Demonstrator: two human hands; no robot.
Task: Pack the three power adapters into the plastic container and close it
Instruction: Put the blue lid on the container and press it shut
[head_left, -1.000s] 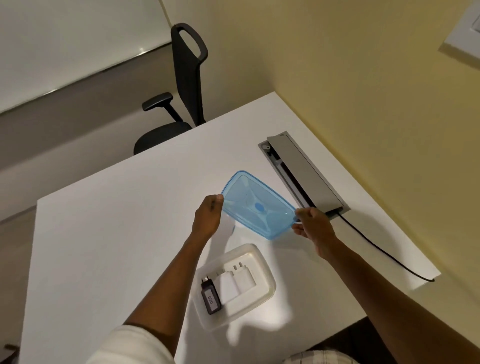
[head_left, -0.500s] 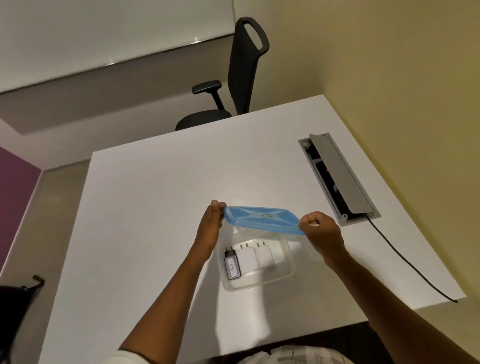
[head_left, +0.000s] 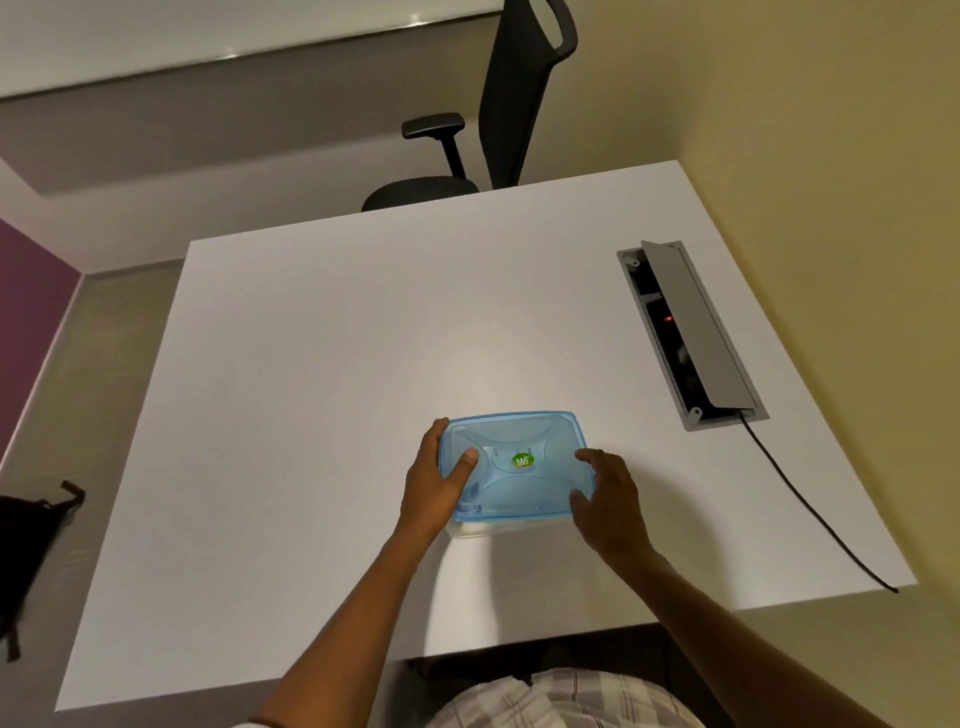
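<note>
Now, lid: a translucent blue lid (head_left: 514, 465) is seen lying flat over the plastic container (head_left: 470, 529), with a small green round sticker (head_left: 523, 460) at its centre.
Container: only a pale strip of its near-left wall is visible under the lid's front edge; it is set on the white table (head_left: 311, 389), toward the near edge and a little right of the middle.
Seal: whether the lid is pressed fully shut all round cannot be told from this angle.
Adapters: faint shapes are made out through the lid, possibly the power adapters, but the tinted plastic blurs them too much to count.
Left hand: the left hand (head_left: 434, 483) is wrapped round the lid's left edge, the thumb laid on top of the lid and the fingers curled along the far-left corner.
Right hand: the right hand (head_left: 608, 499) is held at the lid's right side with fingers spread wide; the fingertips are at the right rim, and contact is uncertain.
Relation: the container is framed between the two hands, left hand touching, right hand just beside or barely on it.
Surroundings: a grey cable hatch (head_left: 691, 332) is let into the table well to the right, with a black cable (head_left: 810, 506) running from it to the table's near-right edge; a black office chair (head_left: 498, 114) is placed beyond the far edge.
</note>
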